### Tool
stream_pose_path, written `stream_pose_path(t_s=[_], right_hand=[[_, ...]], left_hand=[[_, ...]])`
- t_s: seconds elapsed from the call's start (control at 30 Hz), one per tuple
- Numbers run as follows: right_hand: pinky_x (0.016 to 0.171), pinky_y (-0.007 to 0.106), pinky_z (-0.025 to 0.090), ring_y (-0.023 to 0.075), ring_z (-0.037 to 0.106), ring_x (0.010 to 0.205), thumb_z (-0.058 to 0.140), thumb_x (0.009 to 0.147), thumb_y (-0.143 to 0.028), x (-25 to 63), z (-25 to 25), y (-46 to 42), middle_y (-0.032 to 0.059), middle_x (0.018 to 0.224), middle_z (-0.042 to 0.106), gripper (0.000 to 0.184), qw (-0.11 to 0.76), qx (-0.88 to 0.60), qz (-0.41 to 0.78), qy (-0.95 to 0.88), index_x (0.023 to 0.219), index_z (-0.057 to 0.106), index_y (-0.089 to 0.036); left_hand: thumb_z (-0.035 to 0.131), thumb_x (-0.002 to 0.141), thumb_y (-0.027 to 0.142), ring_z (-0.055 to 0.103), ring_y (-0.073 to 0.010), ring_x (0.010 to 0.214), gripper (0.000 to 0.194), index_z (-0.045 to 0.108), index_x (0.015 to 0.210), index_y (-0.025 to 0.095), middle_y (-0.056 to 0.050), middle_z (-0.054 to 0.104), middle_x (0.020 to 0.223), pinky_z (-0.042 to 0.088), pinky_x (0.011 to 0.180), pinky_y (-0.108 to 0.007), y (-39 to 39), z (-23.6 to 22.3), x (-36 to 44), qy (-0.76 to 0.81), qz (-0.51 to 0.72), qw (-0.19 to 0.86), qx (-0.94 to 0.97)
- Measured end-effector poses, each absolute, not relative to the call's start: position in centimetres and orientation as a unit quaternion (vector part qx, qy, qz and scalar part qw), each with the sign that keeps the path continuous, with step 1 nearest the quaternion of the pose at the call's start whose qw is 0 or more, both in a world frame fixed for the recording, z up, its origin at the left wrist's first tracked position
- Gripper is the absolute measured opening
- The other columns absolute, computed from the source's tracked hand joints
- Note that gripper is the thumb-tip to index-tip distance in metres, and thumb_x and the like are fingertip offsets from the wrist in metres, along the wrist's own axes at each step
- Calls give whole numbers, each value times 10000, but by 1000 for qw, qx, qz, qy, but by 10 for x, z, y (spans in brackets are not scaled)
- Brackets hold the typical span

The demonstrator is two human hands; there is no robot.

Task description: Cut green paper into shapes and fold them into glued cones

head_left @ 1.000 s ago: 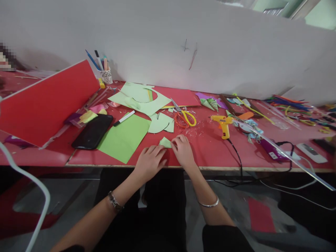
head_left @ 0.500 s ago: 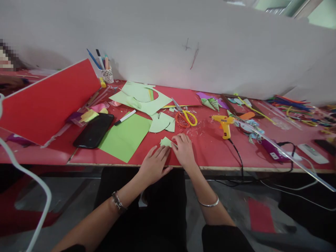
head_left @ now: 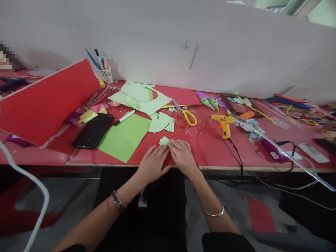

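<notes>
A small pale green paper piece lies on the red tabletop near the front edge, its lower part hidden under my fingers. My left hand rests flat over its near side, fingers outstretched and thumb apart. From the other side, my right hand lays its fingers over the paper's right part, with fingertips touching or almost touching those of the left. Just beyond are cut pale green paper shapes with black outlines. Scissors with orange and yellow handles lie farther back.
Left of my hands are a bright green sheet, a white marker and a black phone. A red board leans at far left. To the right stands a yellow glue gun with a trailing cord. A white wall backs the table.
My right hand's fingers have flattened and slid left over the paper piece, covering more of it. My left hand stays nearly in place. At far left, another person's hand has left view.
</notes>
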State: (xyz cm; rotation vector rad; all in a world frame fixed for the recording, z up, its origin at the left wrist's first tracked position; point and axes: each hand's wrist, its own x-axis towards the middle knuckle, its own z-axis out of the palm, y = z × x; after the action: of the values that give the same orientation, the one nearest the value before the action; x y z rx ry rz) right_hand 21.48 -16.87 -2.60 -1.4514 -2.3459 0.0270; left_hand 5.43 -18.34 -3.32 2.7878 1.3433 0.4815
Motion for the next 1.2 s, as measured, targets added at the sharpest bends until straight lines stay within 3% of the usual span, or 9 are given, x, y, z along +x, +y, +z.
stream_pose_path(t_s=[0.3,0.7,1.2], right_hand=[[897,445,302,255,408,1068,380,854,-243,213,-23,-167,100,1241,456,369,159,-552,-12,-818,1204,492,-278],[927,452,271,245,407,1078,410,844,-304,238,-19,-178,82,1213,468,304,165,-568,-5,-807,1106,563,-280],[895,369,346,197,476,1029,400,845,-253,245,-33,-187,61,1125,544,293,222,-562,22,-796,1056,603,-242]], left_hand=[[393,824,440,420,-239,1158,518,428,1247,144,-112,475,1264,258,1009,-389,-183,-33,55,430,156,8,889],[367,841,435,407,-233,1164,515,407,1264,146,-99,465,1280,211,1018,-404,-185,-27,56,437,157,22,885],[370,843,421,412,-227,1152,497,412,1254,146,-101,481,1258,204,999,-404,-186,-27,56,441,170,23,881]])
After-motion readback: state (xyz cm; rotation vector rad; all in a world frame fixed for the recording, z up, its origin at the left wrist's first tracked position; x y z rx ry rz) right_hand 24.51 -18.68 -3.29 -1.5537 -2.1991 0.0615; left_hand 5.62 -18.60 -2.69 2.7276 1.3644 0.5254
